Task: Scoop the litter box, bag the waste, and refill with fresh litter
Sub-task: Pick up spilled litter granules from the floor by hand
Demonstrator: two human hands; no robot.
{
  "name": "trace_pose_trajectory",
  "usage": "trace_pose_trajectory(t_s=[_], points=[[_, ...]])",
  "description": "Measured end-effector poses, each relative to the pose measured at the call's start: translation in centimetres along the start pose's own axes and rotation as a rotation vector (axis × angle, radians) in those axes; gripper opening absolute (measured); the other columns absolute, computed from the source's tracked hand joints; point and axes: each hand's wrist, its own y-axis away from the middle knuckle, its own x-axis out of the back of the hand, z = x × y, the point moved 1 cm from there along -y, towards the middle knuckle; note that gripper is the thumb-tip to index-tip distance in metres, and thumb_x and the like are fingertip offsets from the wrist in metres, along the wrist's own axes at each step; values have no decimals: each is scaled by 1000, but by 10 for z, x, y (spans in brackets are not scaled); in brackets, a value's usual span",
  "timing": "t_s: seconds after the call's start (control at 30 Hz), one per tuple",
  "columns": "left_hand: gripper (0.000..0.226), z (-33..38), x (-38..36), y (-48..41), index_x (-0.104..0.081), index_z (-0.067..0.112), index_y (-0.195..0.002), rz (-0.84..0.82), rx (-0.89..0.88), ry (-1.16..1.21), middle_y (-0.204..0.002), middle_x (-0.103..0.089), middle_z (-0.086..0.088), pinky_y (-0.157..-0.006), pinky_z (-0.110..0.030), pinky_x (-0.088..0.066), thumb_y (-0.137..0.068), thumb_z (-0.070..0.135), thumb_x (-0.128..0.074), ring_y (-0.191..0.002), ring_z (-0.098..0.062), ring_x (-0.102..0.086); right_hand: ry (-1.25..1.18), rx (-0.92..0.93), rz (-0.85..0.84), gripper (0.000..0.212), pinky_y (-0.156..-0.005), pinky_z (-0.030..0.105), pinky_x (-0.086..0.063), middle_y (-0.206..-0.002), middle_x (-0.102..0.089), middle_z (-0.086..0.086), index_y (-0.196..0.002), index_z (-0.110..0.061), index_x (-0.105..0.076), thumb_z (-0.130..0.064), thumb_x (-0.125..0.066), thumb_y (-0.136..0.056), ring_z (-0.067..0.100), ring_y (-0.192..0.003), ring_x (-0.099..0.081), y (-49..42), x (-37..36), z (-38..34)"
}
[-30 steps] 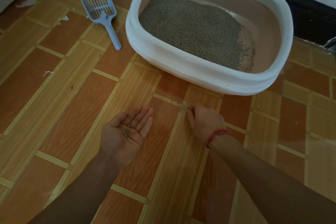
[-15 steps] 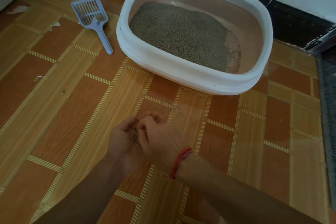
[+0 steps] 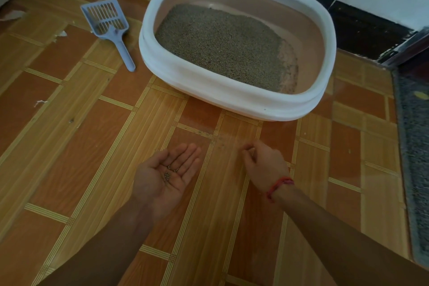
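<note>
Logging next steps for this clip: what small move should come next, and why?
Probably the right hand should pinch up the stray grains on the floor just left of its fingertips and drop them into the left hand. That palm lies open, facing up, with a few grains in it, and the right fingers are bunched low beside the spill.

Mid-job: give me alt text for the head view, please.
The left hand lies palm-up holding a few litter granules while the right hand pinches at stray granules on the floor. Beyond sit a white litter box holding grey litter and a blue scoop beside it.
</note>
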Motion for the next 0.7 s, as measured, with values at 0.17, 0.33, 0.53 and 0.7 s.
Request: trace_pose_trajectory(t_s=[0.17, 0.33, 0.53, 0.7], points=[[50, 1, 1, -1, -77, -7, -85, 7, 2, -2, -117, -69, -24, -88, -50, -55, -101, 20, -38, -106, -35, -69, 32, 3, -30, 12, -69, 35, -55, -79, -65, -12, -97, -32, -61, -41, -53, -93, 12, -76, -64, -6, -8, -1], [49, 3, 4, 0, -77, -7, -85, 18, -5, 4, -116, -70, -23, -87, -49, -56, -100, 19, -39, -106, -35, -69, 52, 6, -46, 11, -75, 36, -56, -87, -67, -9, -98, -32, -61, -40, -55, -93, 14, -83, -64, -9, -13, 0], [51, 5, 6, -2, -78, -6, -83, 30, -16, -4, -115, -70, -23, -87, -49, -56, -101, 20, -38, -104, -35, -70, 83, 31, -47, 11, -71, 36, -56, -84, -67, -9, -95, -31, -61, -36, -51, -95, 14, -79, -64, -13, -18, 1], [52, 4, 9, -4, -77, -6, -83, 41, -19, -2, -115, -70, -23, -88, -49, -55, -102, 21, -37, -104, -35, -70, 66, 71, -47, 12, -67, 36, -54, -75, -65, -8, -92, -29, -57, -34, -47, -96, 17, -74, -63, -12, -17, -10]])
